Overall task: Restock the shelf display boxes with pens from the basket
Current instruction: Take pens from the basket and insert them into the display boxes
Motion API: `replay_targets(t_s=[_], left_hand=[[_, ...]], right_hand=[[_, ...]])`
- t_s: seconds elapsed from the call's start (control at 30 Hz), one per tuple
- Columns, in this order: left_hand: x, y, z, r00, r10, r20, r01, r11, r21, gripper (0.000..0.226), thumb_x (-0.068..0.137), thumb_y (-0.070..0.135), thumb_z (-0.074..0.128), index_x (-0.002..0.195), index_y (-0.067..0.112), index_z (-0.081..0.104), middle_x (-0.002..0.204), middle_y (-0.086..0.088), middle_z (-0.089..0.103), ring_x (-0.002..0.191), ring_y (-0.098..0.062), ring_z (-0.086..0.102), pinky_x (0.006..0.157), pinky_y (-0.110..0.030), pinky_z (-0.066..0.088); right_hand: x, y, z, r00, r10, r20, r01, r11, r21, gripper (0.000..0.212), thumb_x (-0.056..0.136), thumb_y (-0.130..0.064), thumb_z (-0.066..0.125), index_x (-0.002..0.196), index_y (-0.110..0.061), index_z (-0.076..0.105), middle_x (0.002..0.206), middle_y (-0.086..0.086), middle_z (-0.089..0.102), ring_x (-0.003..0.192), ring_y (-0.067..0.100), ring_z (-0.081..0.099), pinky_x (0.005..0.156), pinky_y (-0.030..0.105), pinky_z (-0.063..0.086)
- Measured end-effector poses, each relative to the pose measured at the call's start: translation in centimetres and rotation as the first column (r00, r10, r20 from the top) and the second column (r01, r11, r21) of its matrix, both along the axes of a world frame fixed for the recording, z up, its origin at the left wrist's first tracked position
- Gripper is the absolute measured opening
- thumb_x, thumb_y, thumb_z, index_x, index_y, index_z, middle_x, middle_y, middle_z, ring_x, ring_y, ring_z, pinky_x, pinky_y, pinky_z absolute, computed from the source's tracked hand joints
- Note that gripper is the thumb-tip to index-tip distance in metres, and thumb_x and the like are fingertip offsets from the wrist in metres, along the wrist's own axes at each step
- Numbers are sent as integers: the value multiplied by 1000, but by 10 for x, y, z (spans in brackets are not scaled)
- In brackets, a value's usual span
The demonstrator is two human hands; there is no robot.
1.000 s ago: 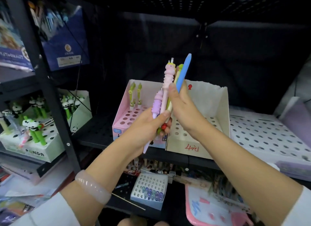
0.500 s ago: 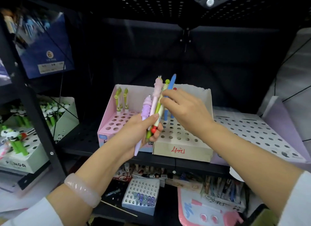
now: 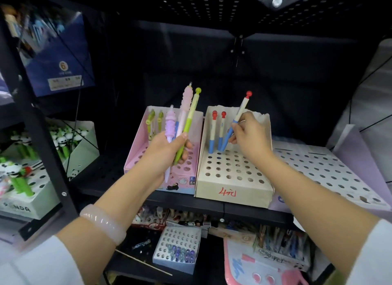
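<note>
The right hand [image 3: 247, 134] pinches a light, stiff blue pen [image 3: 237, 119] at mid-barrel over the beige box [image 3: 231, 191]; the left hand [image 3: 167, 155] grasps a bundle of pens [image 3: 184, 119].

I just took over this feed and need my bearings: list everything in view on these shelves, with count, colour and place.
Beige display box: one, middle shelf, red writing on front.
Red-capped pens: two, blue-tipped, standing in the beige box's back row.
Red-capped pen in hand: one, tilted, tip at the back row.
Pink display box: one, left of beige box.
Green pens: two, at its back.
Pen bundle: about four, lilac, pink, green, blue.
White perforated tray: one, right.
Panda pen boxes: two, left bay.
Small white box: one, lower shelf, purple items.
Left hand: grips the bundle.
Right hand: pinches the tilted pen.
</note>
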State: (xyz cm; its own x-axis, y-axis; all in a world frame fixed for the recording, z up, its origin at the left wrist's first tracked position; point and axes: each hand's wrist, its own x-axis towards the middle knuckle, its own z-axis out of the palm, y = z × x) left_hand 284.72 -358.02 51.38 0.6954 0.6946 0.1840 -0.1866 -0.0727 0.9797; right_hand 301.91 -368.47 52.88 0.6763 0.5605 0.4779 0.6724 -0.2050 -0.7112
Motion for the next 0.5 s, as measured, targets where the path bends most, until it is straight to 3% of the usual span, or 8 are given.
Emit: replay_targets(t_s=[0.17, 0.33, 0.5], left_hand=[[3, 3, -4, 1000, 1, 29, -1, 1000, 0, 16, 96, 17, 48, 83, 10, 56, 59, 5, 61, 47, -7, 51, 46, -19, 44], [1, 4, -5, 999, -16, 39, 16, 1000, 7, 22, 95, 17, 50, 76, 11, 59, 60, 1, 61, 48, -9, 52, 49, -21, 44], [1, 2, -5, 998, -11, 58, 11, 1000, -14, 22, 95, 16, 49, 78, 9, 60, 61, 0, 64, 50, -9, 55, 49, -20, 46]], right_hand=[[1, 10, -9, 1000, 9, 0, -9, 993, -114, 12, 98, -16, 43, 86, -18, 42, 85, 11, 64, 76, 23, 65, 73, 42, 56], [3, 14, -15, 1000, -8, 9, 9, 980, -199, 8, 95, -20, 51, 88, -17, 49, 76, 3, 62, 67, 13, 64, 61, 24, 53], [1, 16, -18, 1000, 1, 23, 8, 924, -381, 15, 92, -20, 57, 79, -19, 49, 76, 5, 65, 59, 11, 58, 51, 20, 40]])
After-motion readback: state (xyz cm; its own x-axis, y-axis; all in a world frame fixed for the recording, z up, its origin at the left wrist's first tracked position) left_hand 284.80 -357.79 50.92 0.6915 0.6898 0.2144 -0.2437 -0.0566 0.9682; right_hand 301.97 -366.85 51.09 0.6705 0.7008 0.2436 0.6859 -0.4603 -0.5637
